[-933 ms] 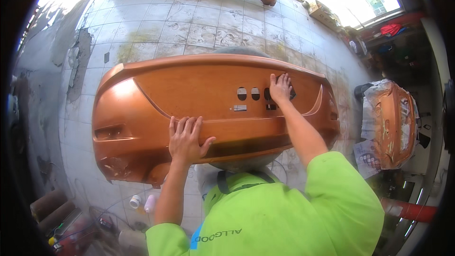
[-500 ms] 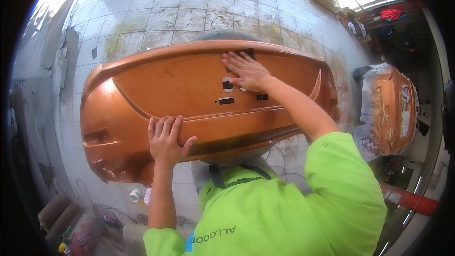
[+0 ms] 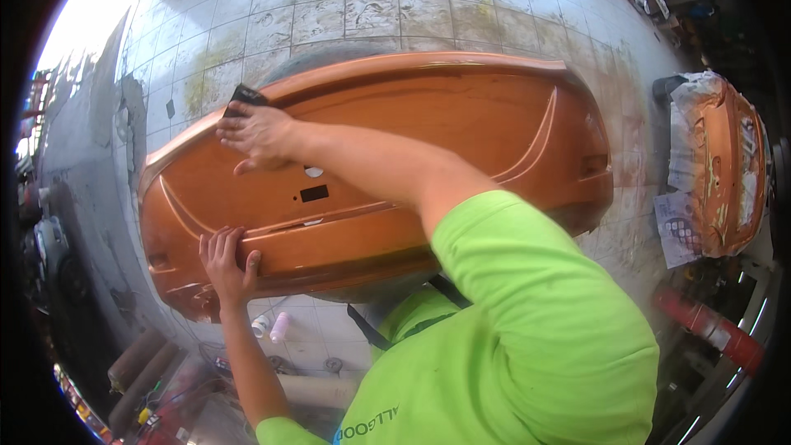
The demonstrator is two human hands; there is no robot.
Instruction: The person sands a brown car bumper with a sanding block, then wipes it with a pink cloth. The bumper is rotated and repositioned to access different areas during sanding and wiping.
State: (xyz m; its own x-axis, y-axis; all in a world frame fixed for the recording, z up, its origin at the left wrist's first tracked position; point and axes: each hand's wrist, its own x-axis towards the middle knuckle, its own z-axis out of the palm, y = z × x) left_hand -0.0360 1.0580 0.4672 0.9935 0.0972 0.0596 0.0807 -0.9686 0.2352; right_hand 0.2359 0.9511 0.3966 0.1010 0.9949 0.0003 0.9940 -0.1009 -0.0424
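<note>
A large copper-orange car body panel (image 3: pixel 387 107) lies across the middle of the view, with a curved far rim and cut-out holes in its face. My right hand (image 3: pixel 259 133) reaches across to the panel's far left rim. Under its fingers is a black sheet of sandpaper (image 3: pixel 244 99), its corner sticking out past the fingertips. The fingers lie nearly flat over the sheet, and the thumb points toward me. On the panel's near left ledge rests my left hand (image 3: pixel 229 264), fingers spread, holding nothing. My right forearm hides part of the panel's middle.
A rounded grey support (image 3: pixel 317 58) shows beneath the panel. Another orange panel (image 3: pixel 725 165), partly papered, stands at the right, above a red cylinder (image 3: pixel 713 330). A pink bottle (image 3: pixel 280 327) and a white one (image 3: pixel 260 326) stand on the tiled floor (image 3: pixel 362 12).
My right hand has swept left along the panel's far side, carrying the sandpaper to the far left rim. The whole view has shifted. My left hand stays on the near ledge.
</note>
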